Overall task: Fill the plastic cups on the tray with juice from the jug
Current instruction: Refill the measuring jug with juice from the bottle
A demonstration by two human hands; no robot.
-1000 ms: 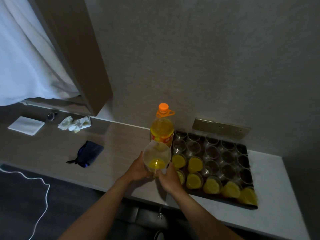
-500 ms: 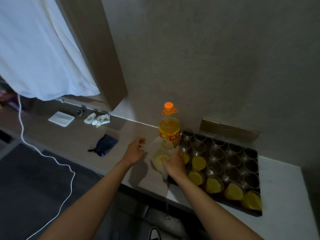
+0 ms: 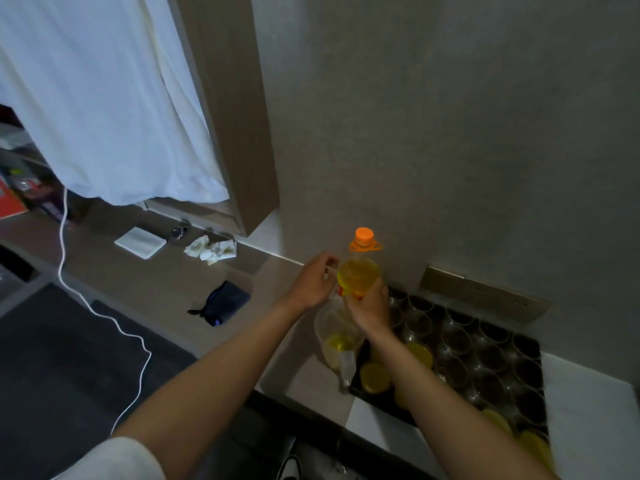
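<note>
A clear plastic jug [image 3: 336, 336] with a little yellow juice in its bottom stands on the counter beside the left end of the dark tray [image 3: 524, 336]. The tray holds several clear plastic cups [image 3: 457, 341]; those near the front edge hold juice [image 3: 375, 377], the rest look empty. A juice bottle [image 3: 358, 271] with an orange cap stands behind the jug. My right hand [image 3: 369, 306] grips the bottle's lower body. My left hand [image 3: 317, 280] is at the bottle's left side with fingers loosely curled; I cannot tell if it touches.
On the counter to the left lie a dark pouch [image 3: 225, 303], crumpled tissues [image 3: 211, 250] and a white napkin [image 3: 140, 242]. A white cable [image 3: 104, 315] runs over the dark floor. A brass socket plate [image 3: 485, 294] sits on the wall behind the tray. A white curtain hangs at upper left.
The jug was set down beside the tray and let go. My right hand moved up onto the juice bottle, and my left hand rose toward the bottle's left side.
</note>
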